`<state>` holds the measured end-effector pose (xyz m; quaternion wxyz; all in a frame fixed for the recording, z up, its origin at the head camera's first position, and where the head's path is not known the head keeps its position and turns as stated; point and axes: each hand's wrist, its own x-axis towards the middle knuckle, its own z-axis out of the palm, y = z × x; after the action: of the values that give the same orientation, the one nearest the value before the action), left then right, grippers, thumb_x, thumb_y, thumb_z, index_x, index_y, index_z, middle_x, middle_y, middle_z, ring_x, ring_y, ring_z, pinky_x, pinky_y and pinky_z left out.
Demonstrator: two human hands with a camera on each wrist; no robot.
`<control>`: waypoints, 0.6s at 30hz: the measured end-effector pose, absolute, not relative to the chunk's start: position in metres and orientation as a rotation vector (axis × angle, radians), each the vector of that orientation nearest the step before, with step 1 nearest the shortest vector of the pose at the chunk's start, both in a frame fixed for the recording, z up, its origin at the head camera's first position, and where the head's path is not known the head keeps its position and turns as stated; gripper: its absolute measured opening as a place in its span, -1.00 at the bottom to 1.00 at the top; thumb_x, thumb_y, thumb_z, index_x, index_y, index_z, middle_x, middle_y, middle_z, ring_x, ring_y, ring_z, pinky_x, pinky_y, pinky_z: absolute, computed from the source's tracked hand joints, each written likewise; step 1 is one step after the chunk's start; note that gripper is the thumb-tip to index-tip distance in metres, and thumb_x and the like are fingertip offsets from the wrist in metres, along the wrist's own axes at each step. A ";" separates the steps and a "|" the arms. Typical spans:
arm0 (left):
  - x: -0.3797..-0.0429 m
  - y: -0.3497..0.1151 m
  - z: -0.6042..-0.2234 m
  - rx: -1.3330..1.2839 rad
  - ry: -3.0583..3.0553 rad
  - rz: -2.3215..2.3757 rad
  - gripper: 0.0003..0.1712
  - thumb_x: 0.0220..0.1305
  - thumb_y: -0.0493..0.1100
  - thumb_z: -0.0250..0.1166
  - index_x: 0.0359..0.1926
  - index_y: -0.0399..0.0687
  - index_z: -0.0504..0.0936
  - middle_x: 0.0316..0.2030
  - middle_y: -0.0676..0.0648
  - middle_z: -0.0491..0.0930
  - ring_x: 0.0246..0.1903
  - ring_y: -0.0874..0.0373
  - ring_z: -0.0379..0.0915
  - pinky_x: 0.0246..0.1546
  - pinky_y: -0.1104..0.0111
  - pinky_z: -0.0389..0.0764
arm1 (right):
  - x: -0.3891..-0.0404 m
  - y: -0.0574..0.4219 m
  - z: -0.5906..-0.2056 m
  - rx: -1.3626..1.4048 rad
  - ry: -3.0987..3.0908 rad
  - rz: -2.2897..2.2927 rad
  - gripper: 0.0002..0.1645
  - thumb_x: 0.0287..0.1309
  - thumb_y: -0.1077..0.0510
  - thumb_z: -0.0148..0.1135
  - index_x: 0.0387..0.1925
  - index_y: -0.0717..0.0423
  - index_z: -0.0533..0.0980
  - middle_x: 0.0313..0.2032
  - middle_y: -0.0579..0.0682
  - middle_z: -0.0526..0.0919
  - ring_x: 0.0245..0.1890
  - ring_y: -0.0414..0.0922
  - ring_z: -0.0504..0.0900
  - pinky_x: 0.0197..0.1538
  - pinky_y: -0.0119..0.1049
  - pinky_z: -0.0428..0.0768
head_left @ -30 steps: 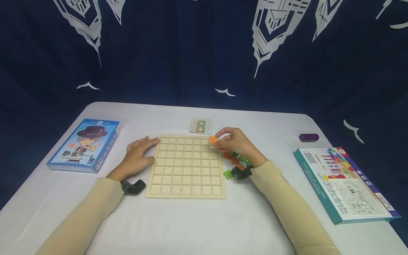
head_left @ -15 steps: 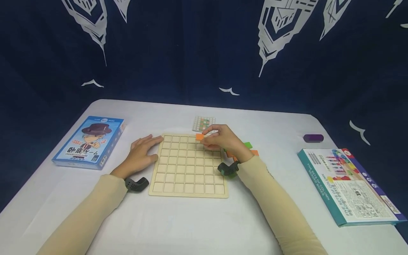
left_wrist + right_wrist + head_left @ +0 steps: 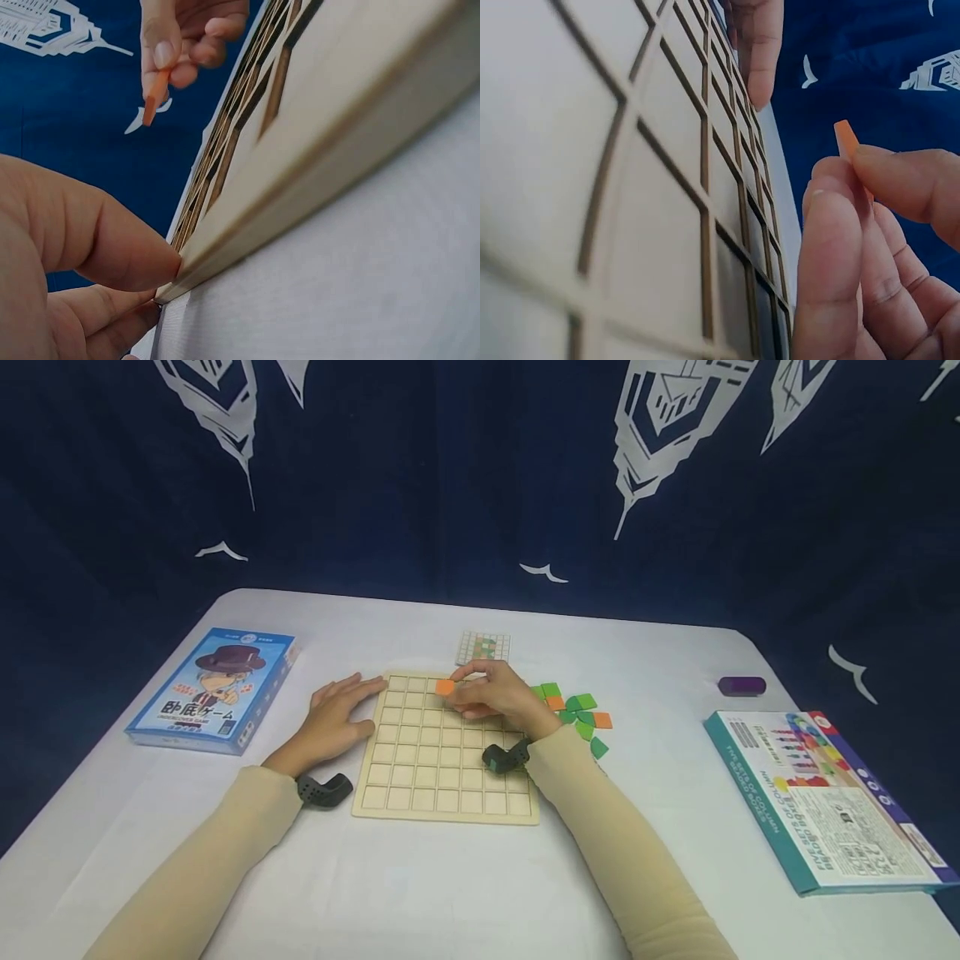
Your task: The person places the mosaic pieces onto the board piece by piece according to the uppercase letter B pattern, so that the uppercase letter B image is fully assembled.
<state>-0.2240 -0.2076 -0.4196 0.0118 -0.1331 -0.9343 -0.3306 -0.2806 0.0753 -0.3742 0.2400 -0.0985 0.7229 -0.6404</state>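
Observation:
A pale wooden grid board [image 3: 424, 775] lies flat on the white table. My left hand [image 3: 330, 725] rests at its left side; the thumb and fingertips touch the board's edge, as the left wrist view shows too. Above the board's far rows, my right hand [image 3: 498, 695] pinches an orange square tile [image 3: 445, 687] between thumb and fingers. In the right wrist view this orange tile [image 3: 845, 139] stands clear of the board surface. Beyond the board lies a small card [image 3: 483, 647] printed with a grid and a green and orange pattern, its near edge close to the right hand.
Several loose green and orange tiles [image 3: 587, 702] lie right of the board, partly behind the right forearm. A blue game box [image 3: 213, 689] sits at left, a teal-edged box [image 3: 825, 802] at right. A purple oblong object [image 3: 742, 686] lies near the far right edge.
My right hand has moved left across the board's far side with the orange tile pinched, uncovering more loose tiles. The left hand keeps its place at the board's edge. The head view has shifted slightly.

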 end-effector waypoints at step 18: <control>-0.225 -0.208 -0.420 -0.416 -2.912 -1.026 -0.18 0.26 -0.27 0.19 0.57 -0.29 0.38 0.60 -0.29 0.30 0.66 -0.30 -0.08 0.62 -0.24 -0.28 | -0.281 0.059 -0.389 -0.330 2.120 -1.659 -0.73 0.36 0.38 0.41 0.05 0.27 0.59 -0.36 0.04 0.76 -0.45 -0.16 0.71 -0.42 -0.44 0.69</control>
<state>-0.2249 -0.2085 -0.4201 0.0132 -0.1336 -0.9347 -0.3292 -0.2811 0.0591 -0.3893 0.2132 -0.1187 0.7637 -0.5977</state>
